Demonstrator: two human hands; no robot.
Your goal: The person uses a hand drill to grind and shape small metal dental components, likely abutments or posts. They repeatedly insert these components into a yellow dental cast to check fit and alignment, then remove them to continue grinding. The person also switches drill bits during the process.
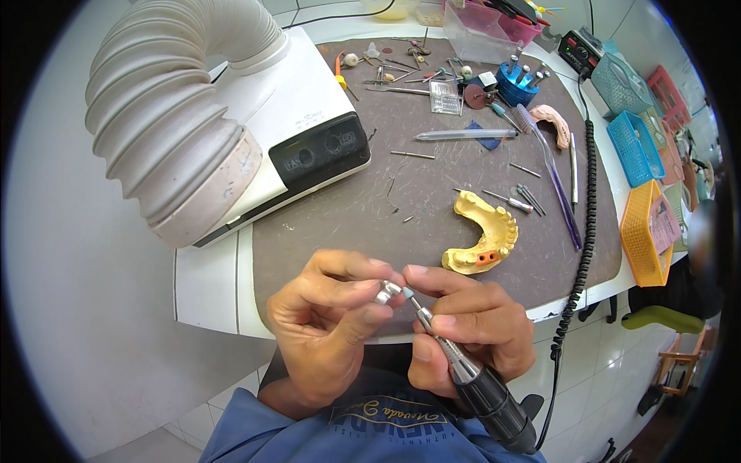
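Observation:
Between the thumb and fingers of my left hand (328, 316) is a small silvery metal dental crown piece (388, 291). My right hand (478, 324) grips a dental handpiece (463, 366) with a silver nose and black body, held like a pen. A pale green pointed grinding stone (407, 293) on its tip meets or nearly meets the metal piece; contact is too small to tell. Beyond my right hand lies a yellow plaster dental model (482, 231) of an arch, with an orange section holding two dark holes.
A white dust extractor box (309, 100) with a ribbed hose (154, 116) stands left. Burs, a clear pen (463, 134), a purple toothbrush (552, 177), a pink denture-like arch (552, 123) and a blue bur holder (517, 85) lie about the brown mat (332, 224). A coiled black cord (590, 208) runs along the right.

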